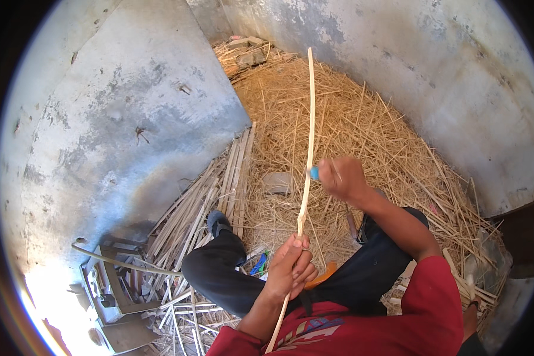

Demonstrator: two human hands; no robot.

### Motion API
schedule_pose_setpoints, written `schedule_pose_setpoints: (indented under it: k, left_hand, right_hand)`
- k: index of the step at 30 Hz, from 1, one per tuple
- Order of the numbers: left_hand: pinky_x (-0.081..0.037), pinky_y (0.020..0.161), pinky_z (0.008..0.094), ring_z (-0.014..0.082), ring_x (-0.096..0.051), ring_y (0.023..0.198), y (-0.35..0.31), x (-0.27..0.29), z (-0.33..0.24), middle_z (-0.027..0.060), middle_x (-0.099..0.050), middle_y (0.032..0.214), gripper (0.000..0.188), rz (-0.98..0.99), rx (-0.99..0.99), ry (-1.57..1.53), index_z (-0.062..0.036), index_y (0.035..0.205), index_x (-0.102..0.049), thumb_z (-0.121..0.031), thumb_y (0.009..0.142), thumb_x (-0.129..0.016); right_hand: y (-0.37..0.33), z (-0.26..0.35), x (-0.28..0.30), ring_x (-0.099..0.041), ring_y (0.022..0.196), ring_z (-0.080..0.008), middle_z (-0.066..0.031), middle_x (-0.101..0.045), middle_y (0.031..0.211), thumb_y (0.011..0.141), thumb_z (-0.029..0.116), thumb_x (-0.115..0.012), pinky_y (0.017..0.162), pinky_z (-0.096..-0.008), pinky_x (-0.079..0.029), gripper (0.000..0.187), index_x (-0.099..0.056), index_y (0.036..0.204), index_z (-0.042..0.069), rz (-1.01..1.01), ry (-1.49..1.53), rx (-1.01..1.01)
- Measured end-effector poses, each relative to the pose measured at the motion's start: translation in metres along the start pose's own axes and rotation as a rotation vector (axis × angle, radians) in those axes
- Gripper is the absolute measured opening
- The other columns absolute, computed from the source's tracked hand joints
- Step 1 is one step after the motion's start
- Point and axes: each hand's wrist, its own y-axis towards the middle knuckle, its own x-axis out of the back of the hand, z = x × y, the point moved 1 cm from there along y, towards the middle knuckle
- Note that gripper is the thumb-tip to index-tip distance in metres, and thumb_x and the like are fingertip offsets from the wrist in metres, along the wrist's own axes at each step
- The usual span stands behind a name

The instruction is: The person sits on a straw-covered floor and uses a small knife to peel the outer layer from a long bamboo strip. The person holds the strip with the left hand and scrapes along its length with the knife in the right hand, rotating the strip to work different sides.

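Note:
A long pale strip of split bamboo (311,113) runs upright through the middle of the view, with a knot low on it. My left hand (291,267) is closed round it below that knot, and its lower end passes along my left forearm toward my lap. Higher up, my right hand (342,178) is a fist just right of the strip. A small blue thing (314,172) shows at this fist, against or very near the strip. What my right fingers enclose is mostly hidden.
Straw-like shavings (338,118) cover the floor between plastered walls (130,107). A bundle of split strips (190,196) lies left of my legs, near a wooden frame (110,285). A flat block (277,183) sits ahead; a thin tool-like thing (350,222) lies by my right leg.

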Motion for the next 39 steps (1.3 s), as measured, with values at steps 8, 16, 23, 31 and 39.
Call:
schedule_pose_setpoints:
  k: [8, 16, 23, 31, 39]
  left_hand:
    - [-0.025, 0.046, 0.0232, 0.0056, -0.023, 0.039, -0.007, -0.004, 0.024, -0.0054, -0.03, 0.051, 0.021, 0.067, 0.117, -0.018, -0.0119, 0.099, -0.044, -0.03, 0.104, -0.035]
    - [-0.028, 0.047, 0.0238, 0.0067, -0.027, 0.043, -0.034, 0.015, 0.063, -0.0047, -0.031, 0.053, 0.021, 0.185, 0.296, 0.167, -0.0116, 0.098, -0.044, -0.031, 0.103, -0.041]
    - [-0.028, 0.044, 0.0241, 0.0077, -0.025, 0.038, -0.029, 0.048, 0.029, -0.004, -0.03, 0.05, 0.02, -0.216, 0.131, 0.064, -0.0113, 0.097, -0.046, -0.028, 0.104, -0.036]
    - [-0.026, 0.043, 0.0228, 0.0061, -0.028, 0.032, 0.001, 0.037, 0.002, -0.0063, -0.033, 0.046, 0.019, -0.033, 0.024, -0.192, -0.0122, 0.101, -0.044, -0.027, 0.104, -0.031]
    - [-0.025, 0.044, 0.0222, 0.0054, -0.03, 0.033, 0.002, 0.02, 0.005, -0.0067, -0.035, 0.049, 0.02, 0.122, 0.025, -0.333, -0.012, 0.103, -0.042, -0.026, 0.104, -0.028]
  right_hand:
    - [0.044, -0.091, 0.015, -0.035, 0.035, -0.0147, 0.0006, -0.038, 0.042, 0.094, 0.03, -0.041, 0.031, -0.032, -0.031, 0.044, -0.042, 0.053, 0.015, -0.019, -0.208, -0.176]
    - [0.068, -0.255, 0.084, -0.054, 0.05, -0.0267, -0.0125, -0.057, 0.061, 0.096, 0.047, -0.03, 0.05, -0.0442, -0.046, 0.058, -0.059, 0.073, 0.003, -0.219, -0.308, -0.71]
    - [0.003, -0.279, 0.054, -0.064, 0.088, -0.0388, -0.0295, -0.065, 0.087, 0.093, 0.064, -0.027, 0.089, -0.0486, -0.046, 0.081, -0.069, 0.086, -0.005, 0.241, -0.545, -0.76]
    - [-0.018, -0.012, 0.021, -0.064, 0.077, -0.0379, -0.0217, -0.064, 0.074, 0.089, 0.069, -0.038, 0.071, -0.0501, -0.048, 0.071, -0.068, 0.086, 0.005, 0.523, 0.067, -0.175]
    - [-0.029, 0.038, 0.005, -0.06, 0.05, -0.0299, -0.0109, -0.059, 0.055, 0.096, 0.043, -0.042, 0.047, -0.0412, -0.045, 0.047, -0.064, 0.067, 0.012, 0.312, 0.153, 0.108]
